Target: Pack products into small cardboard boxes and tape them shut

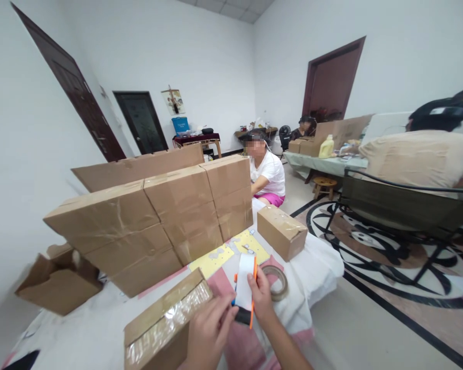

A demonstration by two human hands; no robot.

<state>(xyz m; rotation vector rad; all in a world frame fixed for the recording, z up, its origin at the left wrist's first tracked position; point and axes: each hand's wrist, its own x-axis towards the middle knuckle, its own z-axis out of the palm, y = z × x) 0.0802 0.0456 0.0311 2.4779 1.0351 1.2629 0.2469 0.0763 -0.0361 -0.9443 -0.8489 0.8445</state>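
- orange-edged tool [245, 275], held above the cloth-covered tabletop [320, 257]
- stacked boxes [181, 210], beyond it
- taped box [165, 321], beside left hand
- right hand [262, 298], fingers gripping the tool's orange side
- left hand [211, 324], fingers pinching its blue end
- tape roll [284, 285], beside right hand

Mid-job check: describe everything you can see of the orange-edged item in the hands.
The orange-edged item has a smooth white face, a bright orange strip down its right side, a small orange bit and some blue on the left, and a dark lower end. It looks like plastic. Its long side points away from the wearer, above the cloth. The right hand grips its right side; the left hand's fingers are at its lower left, partly hiding it.
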